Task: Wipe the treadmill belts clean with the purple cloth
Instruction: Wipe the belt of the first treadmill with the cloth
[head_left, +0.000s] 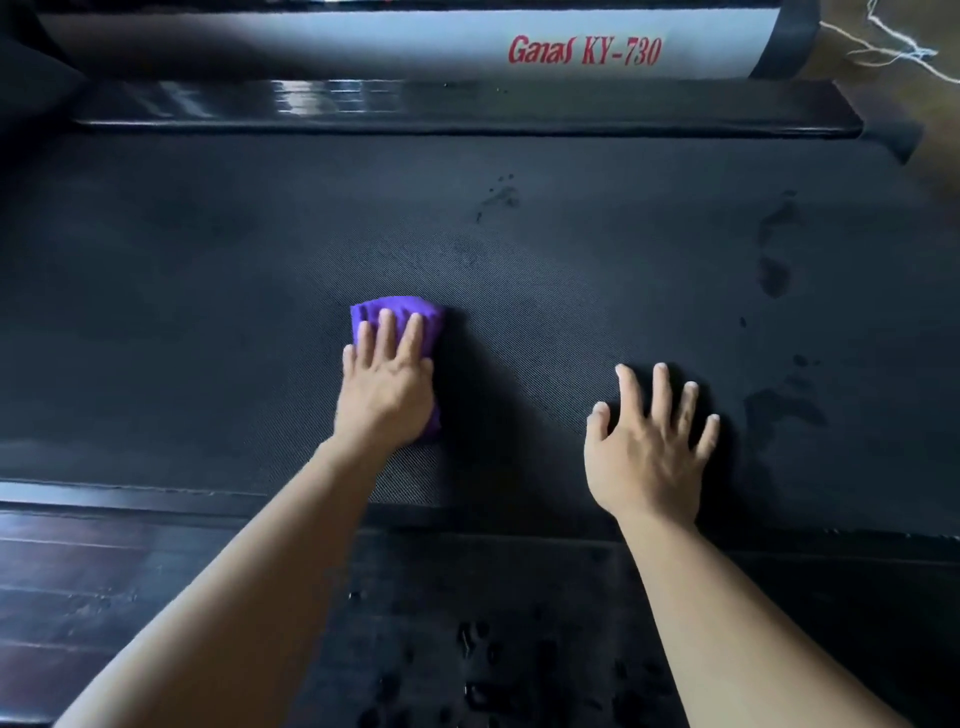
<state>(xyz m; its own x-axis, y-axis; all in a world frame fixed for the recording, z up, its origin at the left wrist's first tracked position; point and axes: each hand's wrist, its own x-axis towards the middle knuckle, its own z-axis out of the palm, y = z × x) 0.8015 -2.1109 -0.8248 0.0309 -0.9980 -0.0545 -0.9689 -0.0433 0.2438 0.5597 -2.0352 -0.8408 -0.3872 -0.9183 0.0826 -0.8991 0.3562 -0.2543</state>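
Note:
A wide black textured treadmill belt (208, 270) fills the middle of the head view. On it lies a folded purple cloth (402, 307), with my left hand (387, 382) pressed flat on top, fingers straight and covering most of it. To the right, my right hand (649, 441) rests flat on the bare belt, fingers spread and holding nothing. Dark wet marks and footprint-like smudges (774, 249) show on the belt's right side, and a smaller one (501, 197) sits farther back.
A glossy black side rail (467, 111) runs along the far edge of the belt, with a white housing (415, 41) marked in red letters behind it. The near rail (130, 499) borders a dark floor (104, 597) with water drops (478, 670). White string (904, 47) lies top right.

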